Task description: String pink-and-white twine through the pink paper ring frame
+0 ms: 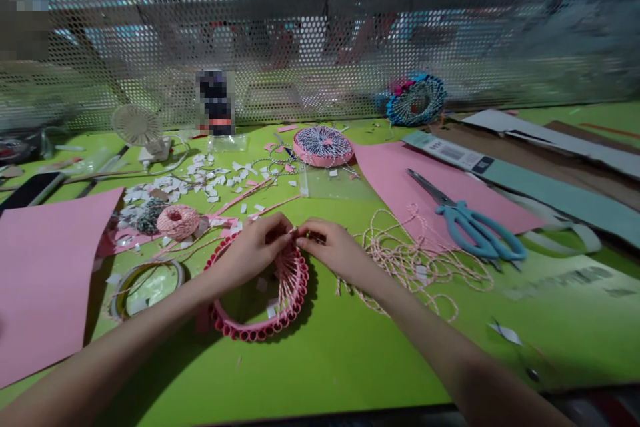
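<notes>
left hand (249,255), right hand (337,253) pinch twine (289,268) over pink paper ring (260,328)

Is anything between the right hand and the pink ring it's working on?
Nothing visible does. The right hand reaches over the pink paper ring beside the left hand, their fingertips almost meeting above it. The loose pink twine lies off to the right.

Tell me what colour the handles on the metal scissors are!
The metal scissors' looped plastic handles are light blue, best seen in the head view.
</notes>
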{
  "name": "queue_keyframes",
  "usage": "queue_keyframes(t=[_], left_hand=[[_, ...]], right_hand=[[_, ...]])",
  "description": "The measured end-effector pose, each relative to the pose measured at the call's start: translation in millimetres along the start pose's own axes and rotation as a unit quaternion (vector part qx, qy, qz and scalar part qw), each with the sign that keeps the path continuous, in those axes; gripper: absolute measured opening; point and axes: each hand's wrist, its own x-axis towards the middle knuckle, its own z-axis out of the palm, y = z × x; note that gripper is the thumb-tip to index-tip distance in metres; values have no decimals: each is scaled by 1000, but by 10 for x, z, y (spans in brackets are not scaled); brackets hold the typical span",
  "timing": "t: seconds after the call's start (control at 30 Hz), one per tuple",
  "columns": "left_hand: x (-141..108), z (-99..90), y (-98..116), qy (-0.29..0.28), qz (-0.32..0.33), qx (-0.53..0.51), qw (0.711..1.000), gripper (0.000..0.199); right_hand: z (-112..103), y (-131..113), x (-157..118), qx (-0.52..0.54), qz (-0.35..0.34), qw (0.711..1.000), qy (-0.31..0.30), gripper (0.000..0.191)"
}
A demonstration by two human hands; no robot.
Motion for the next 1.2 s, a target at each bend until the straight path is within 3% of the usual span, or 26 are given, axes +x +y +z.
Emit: queue_keyframes(t=[0.17, 0.3, 0.6, 0.83, 1.0, 1.2], left_hand=[[0, -8, -15, -5, -9, -2, 1000, 11], [0, -16, -19, -8, -14, 2, 1000, 12], [-4, -28, -33, -20, 19, 2, 1000, 10], [-6, -11, -66, 2, -14, -37, 999, 13], [16, -52, -55, -24, -25, -46, 998, 10], [16, -84, -26, 6, 29, 80, 996, 14]], right_hand=[[40, 54, 9, 106, 13, 994, -27, 7], [78, 90, 22, 130, 25, 991, -34, 2], [151, 12, -70, -21, -30, 997, 62, 7], [203, 16, -80, -55, -45, 995, 70, 7], [224, 26, -81, -77, -58, 993, 73, 7], [214, 24, -112, -49, -67, 994, 77, 8]])
